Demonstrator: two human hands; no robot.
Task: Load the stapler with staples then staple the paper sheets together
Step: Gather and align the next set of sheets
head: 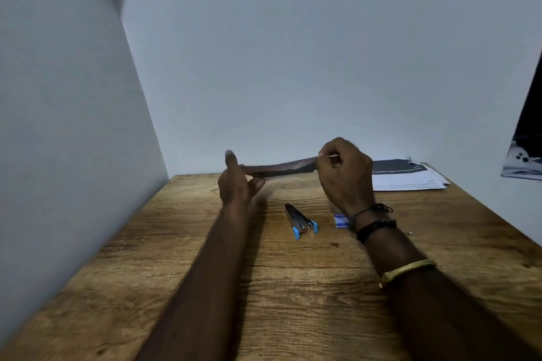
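Both hands raised above the wooden counter, each pinched on one end of a thin stack of paper sheets seen edge-on and dark in shadow. Left hand clamped at the left end, thumb up on top, fingers curled beneath. Right hand closed on the right end, thumb and forefinger nipping the upper edge. Sheets held almost level, slightly higher toward the right, clear of the counter.

Below and between the forearms, flat on the wood: small metal stapler with blue plastic ends, arms splayed apart at the blue end, untouched. Just right of it, partly hidden behind the right wrist: small blue-and-white staple box. Further back on the right, against the wall: loose printed white pages with a dark band.

Cannot tell whether staples already sit in the stapler; too small to read.

Judged step: squaring the sheets before stapling. To do it well: loosen both pinches a little, tap the long edge down on the counter until the edges run flush, then tighten again at one corner only. Worth keeping the free corner toward the stapler, so one hand can let go without the stack fanning. Risk: a thin stack sagging or slipping askew between two far-apart grips.
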